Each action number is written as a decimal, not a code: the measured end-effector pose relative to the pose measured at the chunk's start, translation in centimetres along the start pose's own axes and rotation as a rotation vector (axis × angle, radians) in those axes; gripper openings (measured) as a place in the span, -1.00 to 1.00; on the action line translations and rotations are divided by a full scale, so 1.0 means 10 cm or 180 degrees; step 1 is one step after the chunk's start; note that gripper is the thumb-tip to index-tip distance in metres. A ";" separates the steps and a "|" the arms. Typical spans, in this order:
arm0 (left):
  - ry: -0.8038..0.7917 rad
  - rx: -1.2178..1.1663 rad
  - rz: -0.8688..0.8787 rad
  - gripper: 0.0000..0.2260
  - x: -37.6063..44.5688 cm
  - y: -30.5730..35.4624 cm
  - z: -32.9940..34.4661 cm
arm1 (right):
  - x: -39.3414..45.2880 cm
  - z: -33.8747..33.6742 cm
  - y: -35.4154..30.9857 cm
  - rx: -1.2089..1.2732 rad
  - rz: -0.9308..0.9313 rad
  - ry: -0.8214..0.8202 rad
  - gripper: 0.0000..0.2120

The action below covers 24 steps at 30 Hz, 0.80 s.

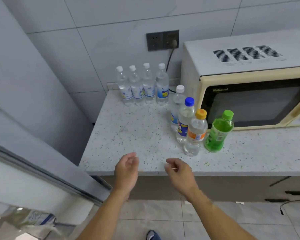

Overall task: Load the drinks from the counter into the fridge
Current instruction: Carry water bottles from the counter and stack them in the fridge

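Head view: your left hand (127, 168) and right hand (177, 170) hover side by side over the front edge of the speckled counter (128, 132), apart from each other and holding nothing. Your left fingers are loosely curled with the thumb raised, and your right fingers are loosely bent too, gripping nothing.

You have four clear water bottles (142, 85) with white caps standing upright in a row against the tiled wall, close together. Nearer to you, another line of bottles runs along the front of the cream microwave (249, 80): a white-capped bottle (177, 101), then a blue-capped bottle (185, 120), then an orange-capped bottle (197, 132), all upright and just beside one another. A green bottle (218, 132) with a green cap stands just to the right of the orange-capped one, right in front of the microwave door.

A dark wall socket (162, 40) sits above the back row, with a plug and cable in it. At your far left the fridge door (33, 172) stands open, and a bottle (24, 217) lies blurred in its lower corner; you cannot tell which shelf it rests on.
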<state>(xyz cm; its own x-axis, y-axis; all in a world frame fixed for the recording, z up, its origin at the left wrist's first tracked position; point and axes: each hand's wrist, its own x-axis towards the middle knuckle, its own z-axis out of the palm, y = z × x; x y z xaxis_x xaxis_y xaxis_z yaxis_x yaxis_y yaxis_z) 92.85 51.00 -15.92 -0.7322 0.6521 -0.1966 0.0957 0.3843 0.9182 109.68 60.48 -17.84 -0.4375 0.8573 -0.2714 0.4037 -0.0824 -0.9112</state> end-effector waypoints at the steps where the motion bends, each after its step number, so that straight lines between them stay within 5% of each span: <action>1: 0.0171 -0.0181 0.0055 -0.86 0.12 0.14 -0.02 | 0.14 0.03 -0.20 -0.0020 -0.0142 -0.0051 -0.79; 7: 0.0875 -0.0917 0.0097 -0.87 0.86 0.83 -0.11 | 0.91 0.10 -1.28 -0.0260 -0.0683 -0.0149 -0.75; 15: 0.1051 -0.1055 0.0163 -0.81 1.58 1.35 -0.02 | 1.97 0.02 -2.39 -0.0731 -0.1205 -0.0021 -0.71; 24: 0.0861 0.0512 0.0619 -0.58 2.50 1.83 0.03 | 3.20 -0.36 -3.03 -0.2065 -0.1372 0.0048 -0.61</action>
<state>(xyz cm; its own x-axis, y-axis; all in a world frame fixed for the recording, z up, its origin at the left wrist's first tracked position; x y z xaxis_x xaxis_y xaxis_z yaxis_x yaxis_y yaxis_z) 76.51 74.50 -4.17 -0.8396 0.5350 0.0939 0.3397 0.3822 0.8594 86.33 92.27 2.19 -0.6534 0.7533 0.0741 0.5918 0.5694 -0.5705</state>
